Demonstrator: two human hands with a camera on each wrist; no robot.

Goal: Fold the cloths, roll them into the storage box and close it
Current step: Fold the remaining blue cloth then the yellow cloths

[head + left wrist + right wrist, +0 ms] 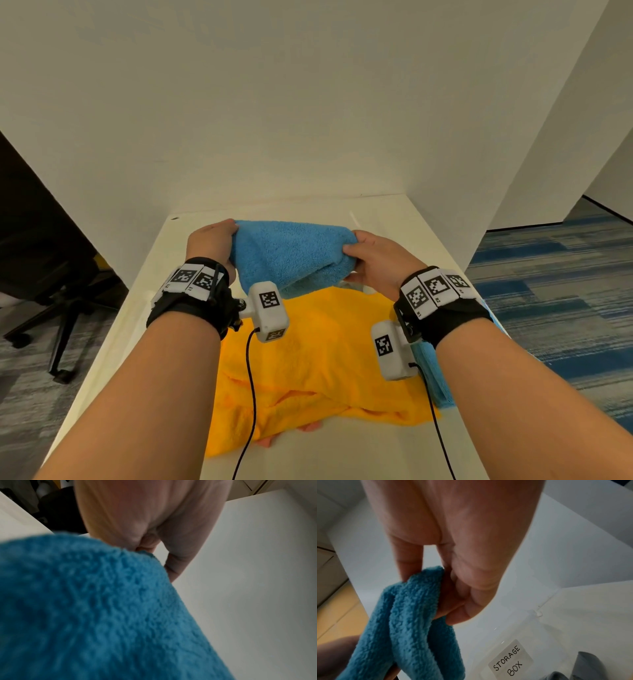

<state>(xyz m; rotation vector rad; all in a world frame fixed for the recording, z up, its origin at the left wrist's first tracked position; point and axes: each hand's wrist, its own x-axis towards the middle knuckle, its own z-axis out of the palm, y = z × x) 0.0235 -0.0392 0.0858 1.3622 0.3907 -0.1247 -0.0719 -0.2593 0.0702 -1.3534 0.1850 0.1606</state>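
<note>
You hold the folded blue cloth (291,255) above the surface (394,219), left hand (210,240) and right hand (375,262) each pinching an end (fold done, seemingly), so next roll it toward the storage box (513,660).

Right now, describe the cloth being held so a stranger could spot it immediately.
Start at the white table. Over its far half, both hands hold a fluffy blue cloth, left hand and right hand gripping opposite ends. Unlike the orange cloth lying flat below, it is lifted and doubled over.
</note>
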